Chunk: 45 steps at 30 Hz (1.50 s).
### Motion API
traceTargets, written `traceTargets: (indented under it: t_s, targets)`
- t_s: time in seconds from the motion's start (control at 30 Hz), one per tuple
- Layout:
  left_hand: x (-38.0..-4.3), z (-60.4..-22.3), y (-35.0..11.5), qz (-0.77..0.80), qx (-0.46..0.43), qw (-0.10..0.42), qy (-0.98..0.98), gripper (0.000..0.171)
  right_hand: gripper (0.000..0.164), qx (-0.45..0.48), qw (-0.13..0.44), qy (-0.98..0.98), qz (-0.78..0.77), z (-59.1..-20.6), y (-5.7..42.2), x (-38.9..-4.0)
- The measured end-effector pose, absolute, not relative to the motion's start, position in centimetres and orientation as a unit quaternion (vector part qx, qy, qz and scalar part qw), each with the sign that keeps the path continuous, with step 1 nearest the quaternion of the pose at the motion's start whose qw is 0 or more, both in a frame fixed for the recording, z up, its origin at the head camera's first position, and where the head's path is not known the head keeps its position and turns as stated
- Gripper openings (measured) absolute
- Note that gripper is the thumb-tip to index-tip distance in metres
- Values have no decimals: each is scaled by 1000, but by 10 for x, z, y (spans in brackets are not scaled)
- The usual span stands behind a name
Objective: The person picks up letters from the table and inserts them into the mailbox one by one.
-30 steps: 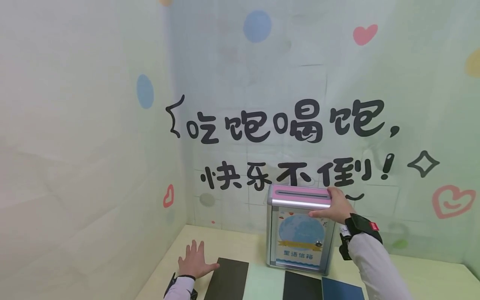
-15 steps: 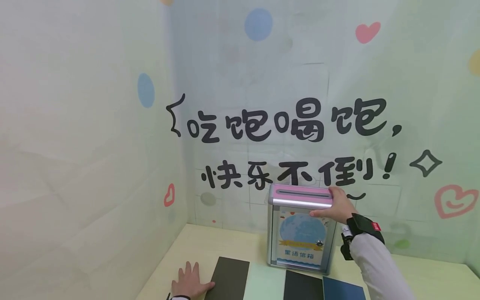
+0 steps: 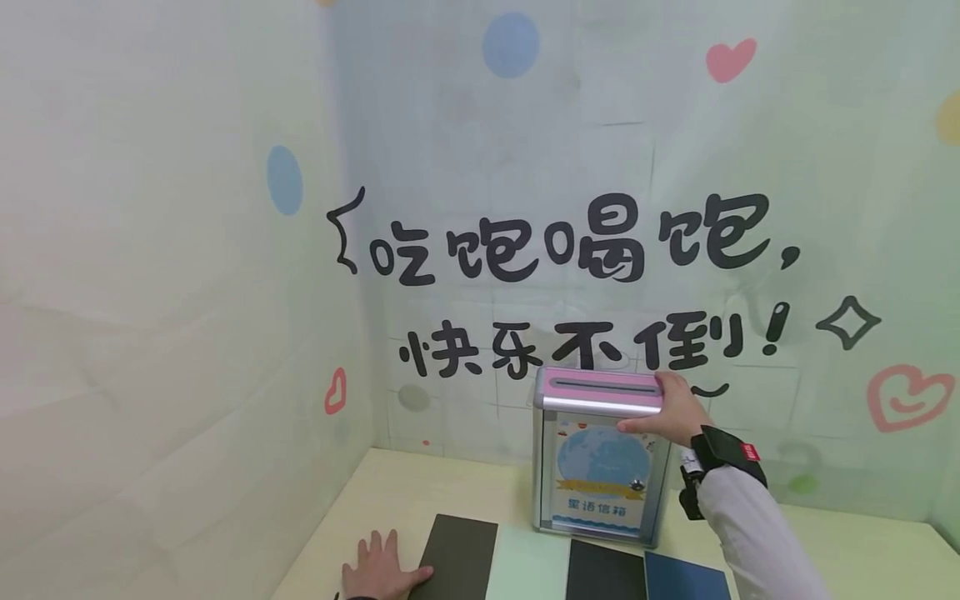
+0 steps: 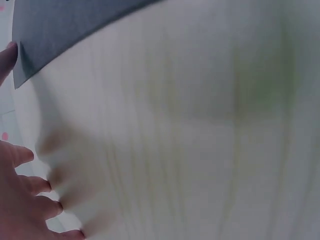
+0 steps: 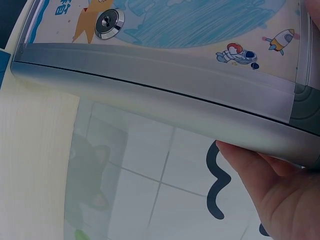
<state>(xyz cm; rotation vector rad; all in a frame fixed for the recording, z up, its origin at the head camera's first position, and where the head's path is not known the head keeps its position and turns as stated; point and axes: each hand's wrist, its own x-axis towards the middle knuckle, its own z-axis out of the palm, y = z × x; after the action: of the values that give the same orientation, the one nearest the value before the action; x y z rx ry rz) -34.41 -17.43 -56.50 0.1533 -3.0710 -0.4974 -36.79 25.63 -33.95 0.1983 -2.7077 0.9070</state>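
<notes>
A letter box [image 3: 600, 483] with a pink slotted top, silver frame and blue globe picture stands upright on the table. My right hand [image 3: 677, 414] grips its top right corner, thumb over the front edge. In the right wrist view, the box's silver side [image 5: 155, 95] and round key lock [image 5: 109, 22] show above that hand [image 5: 272, 195]. My left hand [image 3: 381, 573] rests on the table with fingers spread. Its thumb meets the left edge of a dark grey flat panel [image 3: 456, 557]; in the left wrist view, the fingers [image 4: 27, 185] point at the pale tabletop [image 4: 150, 150].
Right of the grey panel lie a mint panel [image 3: 529, 567], a black panel [image 3: 606, 572] and a blue panel [image 3: 686, 577], side by side in front of the box. A printed backdrop wall [image 3: 450, 417] rises behind the table [image 3: 442, 479], and another wall [image 3: 187, 333] stands along the left.
My left hand has come back toward me and settled beside the grey panel, moving mostly in the first half second. The right hand and letter box stay in place.
</notes>
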Motion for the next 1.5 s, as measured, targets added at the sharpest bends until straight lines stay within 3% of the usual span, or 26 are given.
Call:
traceTargets:
  t_s: [0.37,0.63,0.8,0.93,1.03,1.23,1.5]
  targets:
    - [-342,-559,-175,-163,47,6,-986,97,107,70,141,-936,314,-340,256,-365]
    - [-349,-556,-175,-154,43,40,-986,72,109,66,139,-936,316,-341,259,-368]
    - [-349,-549,-170,-178,41,28,-983,61,108,67,141,-936,315,-342,260,-369]
    - [-350,-549,-168,-163,44,16,-986,42,108,64,137,-936,319,-342,259,-368]
    - [-348,-554,-169,-151,37,35,-987,32,108,62,134,-936,320,-342,258,-366]
    - [-347,-554,-166,-146,40,44,-987,58,108,62,137,-936,319,-342,258,-367]
    - [-349,-546,-164,-177,58,51,-981,69,108,64,136,-934,325,-341,256,-368]
